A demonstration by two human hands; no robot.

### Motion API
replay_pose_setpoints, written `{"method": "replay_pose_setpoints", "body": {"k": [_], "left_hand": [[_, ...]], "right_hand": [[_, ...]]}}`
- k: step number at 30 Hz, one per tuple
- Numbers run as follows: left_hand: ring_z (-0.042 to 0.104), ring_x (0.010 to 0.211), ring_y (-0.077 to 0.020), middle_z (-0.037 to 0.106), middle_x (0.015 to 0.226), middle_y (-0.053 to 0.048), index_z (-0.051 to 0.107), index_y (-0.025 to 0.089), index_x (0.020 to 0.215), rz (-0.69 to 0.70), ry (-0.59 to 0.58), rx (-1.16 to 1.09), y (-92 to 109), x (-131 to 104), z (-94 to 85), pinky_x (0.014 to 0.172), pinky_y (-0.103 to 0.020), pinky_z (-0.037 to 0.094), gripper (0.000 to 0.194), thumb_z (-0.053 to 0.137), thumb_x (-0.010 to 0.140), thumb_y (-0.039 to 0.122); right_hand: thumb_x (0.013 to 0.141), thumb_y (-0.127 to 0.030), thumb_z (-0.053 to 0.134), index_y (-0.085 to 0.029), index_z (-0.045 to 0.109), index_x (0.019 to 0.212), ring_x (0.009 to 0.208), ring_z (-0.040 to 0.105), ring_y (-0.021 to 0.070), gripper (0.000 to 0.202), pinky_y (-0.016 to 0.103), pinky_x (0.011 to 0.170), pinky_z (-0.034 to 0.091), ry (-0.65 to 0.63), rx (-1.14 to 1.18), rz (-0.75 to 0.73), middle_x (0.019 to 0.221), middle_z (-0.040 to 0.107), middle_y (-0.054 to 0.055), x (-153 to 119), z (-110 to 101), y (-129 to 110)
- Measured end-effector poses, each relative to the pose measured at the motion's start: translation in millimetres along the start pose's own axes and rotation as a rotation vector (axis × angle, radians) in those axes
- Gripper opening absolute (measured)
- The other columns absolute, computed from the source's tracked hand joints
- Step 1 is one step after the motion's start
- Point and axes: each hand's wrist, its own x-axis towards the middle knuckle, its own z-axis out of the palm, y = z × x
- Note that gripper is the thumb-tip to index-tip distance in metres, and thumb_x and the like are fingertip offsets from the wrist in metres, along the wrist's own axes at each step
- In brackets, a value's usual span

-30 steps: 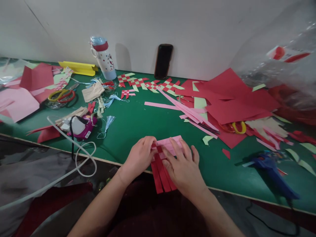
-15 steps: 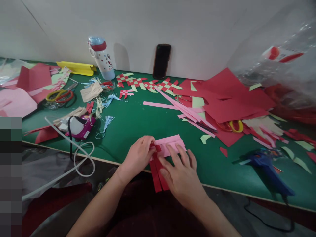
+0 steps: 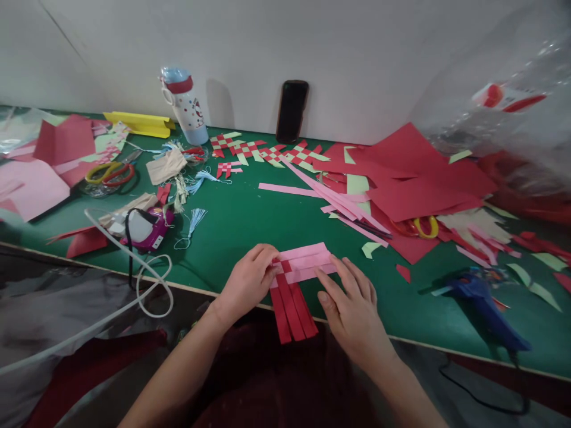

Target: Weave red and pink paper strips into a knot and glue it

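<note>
**Left hand (image 3: 250, 278) pinching partly woven red and pink paper piece (image 3: 289, 279)**

The piece is lying at the green desk's (image 3: 223, 232) 6 o'clock edge, its red strips hanging over. The left fingers are gripping its 9 o'clock corner; the right hand's (image 3: 355, 309) fingers are spreading open, touching or nearly touching the pink strips' 3 o'clock ends. From the piece, loose pink paper strips (image 3: 343, 205) are lying towards 1 o'clock, a blue glue gun (image 3: 486, 306) is resting towards 3, and a black phone (image 3: 292, 112) is leaning on the pale wall (image 3: 357, 65) at 12.
</note>
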Motion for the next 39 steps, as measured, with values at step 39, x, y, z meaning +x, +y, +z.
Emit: {"method": "replay_pose_setpoints", "body": {"k": [39], "left_hand": [[0.069,0.080,-0.0174,0.076,0.090,-0.003,0.074,0.019,0.097,-0.332,0.159,-0.428,30,-5,6.3,0.077,-0.027,0.054,0.016,0.061,0.088,0.025]], "right_hand": [[0.085,-0.022,0.065,-0.028,0.057,0.129,0.111,0.060,0.0267,0.045,0.048,0.097,0.049,0.445,0.723,0.156,0.121,0.064,0.009,15,-39,4]]}}
